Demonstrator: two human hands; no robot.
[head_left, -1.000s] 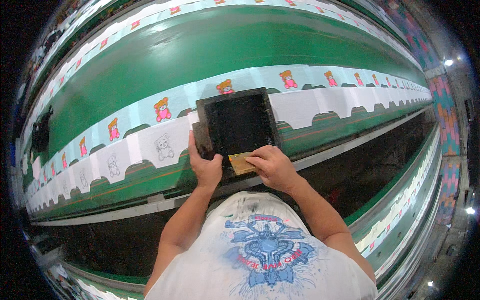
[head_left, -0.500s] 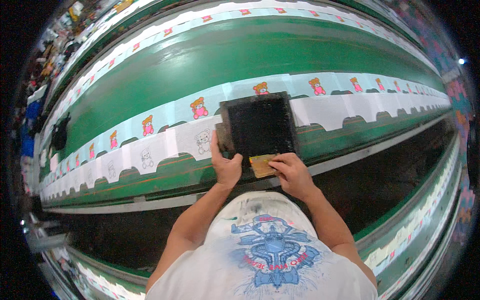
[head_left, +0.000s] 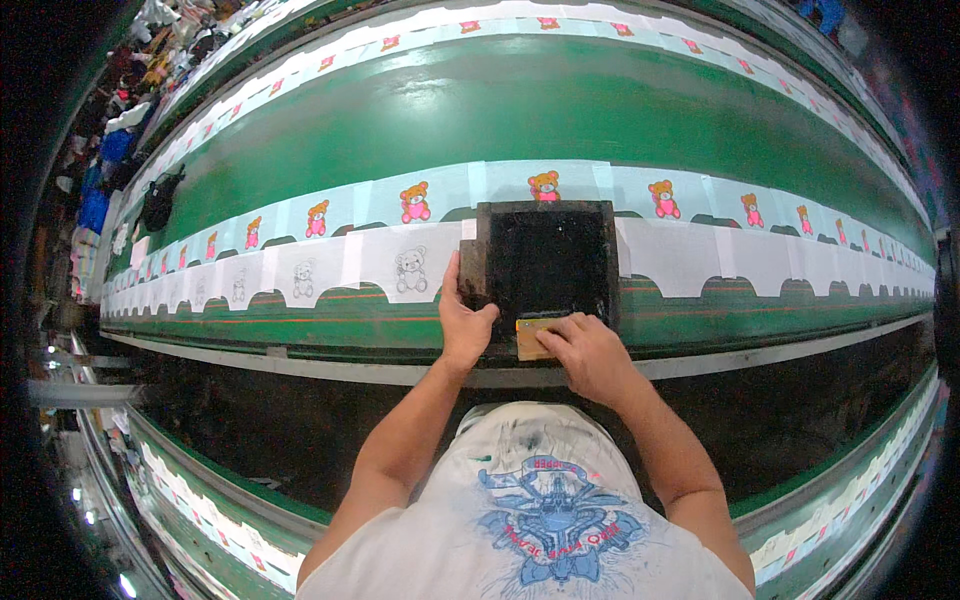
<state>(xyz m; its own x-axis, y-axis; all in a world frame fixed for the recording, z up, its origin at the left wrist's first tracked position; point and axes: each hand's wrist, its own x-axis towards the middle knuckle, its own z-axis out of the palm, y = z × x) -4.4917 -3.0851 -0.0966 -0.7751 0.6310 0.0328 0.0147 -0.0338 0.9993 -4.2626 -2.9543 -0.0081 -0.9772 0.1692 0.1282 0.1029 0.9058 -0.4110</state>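
Note:
A dark screen printing frame [head_left: 552, 262] lies over the row of white fabric pieces [head_left: 668, 252] on the green table. My left hand [head_left: 466, 328] grips the frame's left edge near its lower corner, thumb on the near side and index finger stretched along the edge. My right hand [head_left: 592, 358] is closed on a flat tan squeegee [head_left: 534, 345], which stands at the frame's near end. Just left of the frame, a white piece carries a black bear outline [head_left: 411, 270]; the pieces right of it look unprinted. Fabric beneath the frame is hidden.
Behind runs a pale blue row with coloured bears [head_left: 415, 202], on the long green table [head_left: 400, 120]. A metal rail [head_left: 330, 367] edges the table's near side. More printed strips lie on tables behind me. A dark object [head_left: 160, 200] sits at far left.
The view has turned and shifted slightly, so the table sits straighter. The frame looks more level now. Both hands keep their holds, with the squeegee still at the frame's near end.

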